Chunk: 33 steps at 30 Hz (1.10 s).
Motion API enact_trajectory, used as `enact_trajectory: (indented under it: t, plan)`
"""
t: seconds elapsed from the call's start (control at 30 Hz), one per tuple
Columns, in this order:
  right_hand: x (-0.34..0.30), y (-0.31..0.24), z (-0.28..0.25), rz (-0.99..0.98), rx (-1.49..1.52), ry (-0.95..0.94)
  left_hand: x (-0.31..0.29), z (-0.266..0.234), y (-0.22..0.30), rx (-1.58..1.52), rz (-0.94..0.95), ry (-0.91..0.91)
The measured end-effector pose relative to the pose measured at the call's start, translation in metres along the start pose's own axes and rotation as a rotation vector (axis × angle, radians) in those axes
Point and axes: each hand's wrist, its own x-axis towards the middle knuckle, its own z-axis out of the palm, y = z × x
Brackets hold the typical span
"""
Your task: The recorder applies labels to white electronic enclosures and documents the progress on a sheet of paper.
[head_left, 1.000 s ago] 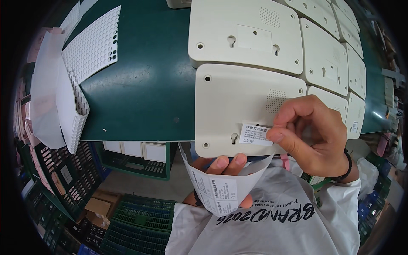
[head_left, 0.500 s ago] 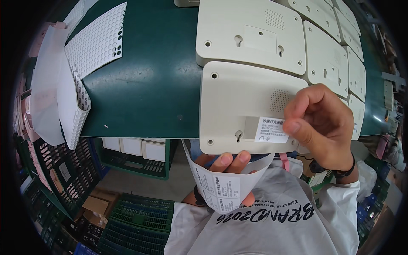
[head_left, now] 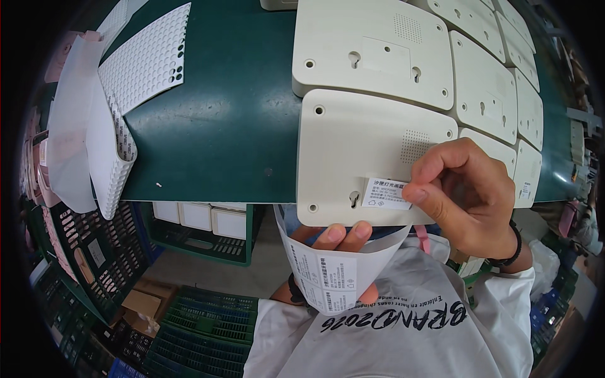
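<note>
A cream plastic housing (head_left: 353, 145) lies flat at the table's near edge, showing screw holes, a keyhole slot and a dotted speaker grille. Over its lower right part, my right hand (head_left: 469, 198) pinches a small white printed label (head_left: 382, 193) between thumb and forefinger. The label lies over a recessed patch; whether it is stuck down I cannot tell. Below the housing's near edge, my left hand (head_left: 343, 238) is wrapped round a curled sheet of labels (head_left: 334, 277), its fingertips close to the edge.
More cream housings (head_left: 372, 57) stand in rows behind and to the right on the green table (head_left: 214, 126). White perforated sheets (head_left: 142, 63) lie at the left. Under the table edge is a green crate (head_left: 201, 242) with white boxes; stacked green crates (head_left: 195, 334) stand at lower left.
My right hand has moved left and slightly down with the label, which now covers more of the recessed patch. My left hand and the label sheet have hardly moved.
</note>
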Motion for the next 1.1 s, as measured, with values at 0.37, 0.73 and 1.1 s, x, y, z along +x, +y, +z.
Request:
enact_trajectory:
  t: [0.37, 0.73, 1.1]
  plan:
    - [0.000, -0.008, -0.005, 0.092, -0.039, -0.082, -0.002, -0.007, 0.006, -0.095, -0.130, -0.094]
    - [0.000, -0.009, -0.005, 0.085, -0.049, -0.087, -0.002, 0.000, -0.001, -0.036, -0.010, -0.012]
    - [0.002, -0.007, -0.004, 0.025, -0.056, -0.085, 0.000, 0.005, 0.003, -0.032, -0.047, 0.075]
